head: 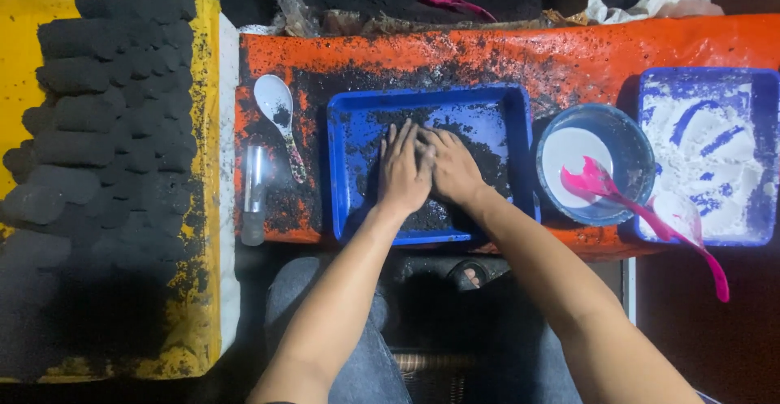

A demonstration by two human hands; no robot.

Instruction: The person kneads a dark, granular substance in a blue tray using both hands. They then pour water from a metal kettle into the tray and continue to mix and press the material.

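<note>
Both hands lie side by side, palms down, inside a blue square tray (349, 119) dusted with black powder. My left hand (402, 168) has its fingers spread flat on the tray floor. My right hand (451, 168) presses on a dark pile of black powder (487, 164), its fingers overlapping the left hand's edge. Neither hand grips anything that I can see.
Left: a yellow board (20, 71) stacked with several black cylinders (89, 119), a white spoon (276, 107) and a clear tube mould (254, 193) on the orange surface (569, 54). Right: a bowl (634, 152) of white powder with a pink spoon (642, 209), a blue tray (764, 103) of white powder.
</note>
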